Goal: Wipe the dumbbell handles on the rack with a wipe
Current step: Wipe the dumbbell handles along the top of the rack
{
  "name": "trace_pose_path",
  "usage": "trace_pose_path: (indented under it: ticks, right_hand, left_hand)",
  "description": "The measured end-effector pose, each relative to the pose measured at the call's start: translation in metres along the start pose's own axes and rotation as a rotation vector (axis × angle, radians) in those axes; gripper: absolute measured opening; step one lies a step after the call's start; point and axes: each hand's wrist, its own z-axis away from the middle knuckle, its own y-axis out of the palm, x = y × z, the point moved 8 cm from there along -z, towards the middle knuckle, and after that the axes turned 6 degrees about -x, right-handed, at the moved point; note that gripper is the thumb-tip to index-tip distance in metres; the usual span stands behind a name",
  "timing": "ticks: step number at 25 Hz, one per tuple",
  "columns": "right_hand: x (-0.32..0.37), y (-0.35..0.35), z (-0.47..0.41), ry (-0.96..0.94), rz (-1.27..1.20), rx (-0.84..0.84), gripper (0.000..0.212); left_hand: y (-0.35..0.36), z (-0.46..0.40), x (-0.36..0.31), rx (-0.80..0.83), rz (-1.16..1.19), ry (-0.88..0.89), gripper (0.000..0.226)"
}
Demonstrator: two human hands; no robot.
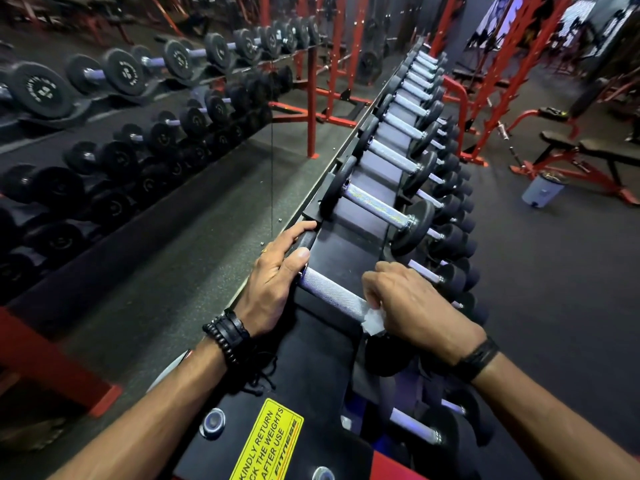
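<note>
Nearest me, a yellow sticker about returning the weights sits on the black end of the rack. Just beyond it my two hands are apart, one at each end of the closest dumbbell handle on the top tier. My left hand lies over the dumbbell's left head, fingers reaching across it and thumb resting by the handle's end. My right hand is curled round the right end of the handle with the white wipe pinched against the knurled metal, a corner of it sticking out under my fingers. Past my hands, the next dumbbell lies in its cradle, and the row of handles runs on up the rack. To the left is a mirror showing more dumbbells; far right, a red bench stands on the floor.
</note>
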Motion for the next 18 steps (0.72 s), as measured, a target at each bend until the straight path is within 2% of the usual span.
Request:
trace_pose_path:
  ticks: [6,9,12,15,18]
  right_hand:
    - [0.002,-0.015,0.021,0.031,0.157,-0.121,0.013]
    - [0.012,-0.018,0.032,0.041,0.287,-0.195,0.022]
    - [0.008,-0.008,0.018,0.083,0.374,-0.136,0.031]
    - [-0.001,-0.004,0.011,0.115,0.332,-0.096,0.015]
    - [0.003,-0.010,0.015,0.084,0.387,-0.136,0.016]
  left_hand:
    - [0.000,0.000,0.000,0.007,0.004,0.002,0.050]
    - [0.001,0.000,0.000,0.011,0.004,0.000,0.050]
    - [0.001,0.000,-0.002,0.011,0.010,0.000,0.051]
    - [0.000,0.000,-0.002,0.009,0.003,0.009,0.051]
    - [0.000,-0.001,-0.002,0.003,-0.004,0.005,0.050]
